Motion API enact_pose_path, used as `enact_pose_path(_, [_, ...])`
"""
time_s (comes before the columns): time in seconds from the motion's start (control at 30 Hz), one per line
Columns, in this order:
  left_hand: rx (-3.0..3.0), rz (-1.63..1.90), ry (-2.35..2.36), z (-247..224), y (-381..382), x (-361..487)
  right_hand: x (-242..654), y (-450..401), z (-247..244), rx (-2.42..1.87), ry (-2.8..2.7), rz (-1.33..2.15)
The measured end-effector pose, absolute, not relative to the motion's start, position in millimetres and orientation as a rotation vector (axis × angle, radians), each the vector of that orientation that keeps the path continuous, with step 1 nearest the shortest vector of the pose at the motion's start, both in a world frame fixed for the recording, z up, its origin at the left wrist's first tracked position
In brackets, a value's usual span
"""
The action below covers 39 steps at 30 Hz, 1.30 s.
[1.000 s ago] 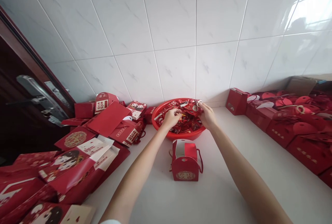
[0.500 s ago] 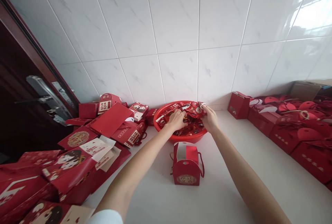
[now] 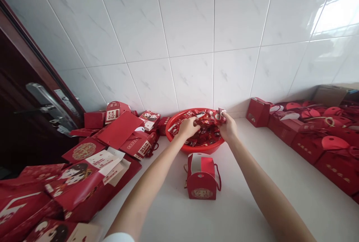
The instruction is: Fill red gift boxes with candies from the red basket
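Note:
A round red basin [image 3: 202,150] full of small red-wrapped packets [image 3: 206,137] stands against the wall. Over its left part is my left hand [image 3: 190,127], thumb and fingers pinched together at the edge of a red wrapper. My right hand [image 3: 228,127], at the basin's right rim, grips red packets [image 3: 214,117] between thumb and fingers. Just in front of the basin, a small red gift box [image 3: 202,188] with cord handles stands upright, its top flaps partly raised. Nothing touches this box.
Red gift boxes and flat cartons [image 3: 120,130] lie piled on the left, near a dark door with a metal handle [image 3: 50,104]. Rows of red boxes [image 3: 307,145] line the right side, with a brown carton [image 3: 331,96] behind. A tiled wall rises behind.
My left hand has risen slightly out of the packets and its fingers have closed. My right hand has moved slightly right, still holding packets.

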<state>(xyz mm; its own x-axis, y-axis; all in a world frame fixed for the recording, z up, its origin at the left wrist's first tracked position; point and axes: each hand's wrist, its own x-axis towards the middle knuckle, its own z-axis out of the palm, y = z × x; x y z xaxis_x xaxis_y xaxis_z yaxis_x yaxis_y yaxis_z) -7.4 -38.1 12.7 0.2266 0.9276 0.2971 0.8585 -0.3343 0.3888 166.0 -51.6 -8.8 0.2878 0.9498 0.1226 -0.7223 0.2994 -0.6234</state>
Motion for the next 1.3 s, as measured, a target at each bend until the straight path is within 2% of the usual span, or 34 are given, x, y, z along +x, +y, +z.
enact_pose_path(0.17, [2.096, 0.998, 1.628, 10.3, -33.6, -12.9, 166.6, -51.6, -8.8, -0.512, -0.531, 1.205])
enact_pose_path(0.33, [2.084, 1.081, 1.697, 8.7, -31.9, -15.0, 166.7, -51.7, -8.9, -0.512, -0.526, 1.206])
enact_pose_path(0.5, [2.237, 1.331, 1.756, 8.0, -31.8, -16.9, 166.9, -50.9, -9.7, -0.499, -0.538, 1.189])
enact_pose_path(0.57, [2.402, 1.284, 1.549, 5.6, -31.9, -14.5, 167.5, -50.2, -11.0, -0.495, -0.573, 1.180])
enact_pose_path(0.7, [2.661, 0.792, 1.227, 0.1, -34.3, -6.4, 168.7, -48.6, -13.6, -0.476, -0.553, 1.185])
enact_pose_path(0.8, [2.743, 0.484, 1.275, -0.6, -38.7, -2.1, 169.6, -47.0, -15.5, -0.467, -0.547, 1.175])
enact_pose_path(0.93, [2.734, 0.321, 1.412, 3.2, -45.0, 0.6, 170.4, -46.1, -16.8, -0.476, -0.554, 1.175])
enact_pose_path(1.0, [2.703, 0.364, 1.482, 5.7, -46.4, 1.2, 170.3, -46.6, -16.2, -0.477, -0.557, 1.180])
enact_pose_path(1.17, [2.676, 0.853, 1.661, 9.3, -42.3, -1.9, 168.0, -49.1, -12.6, -0.472, -0.516, 1.180])
enact_pose_path(1.3, [2.572, 0.804, 1.810, 8.8, -38.9, -6.0, 166.8, -50.9, -11.2, -0.488, -0.539, 1.179])
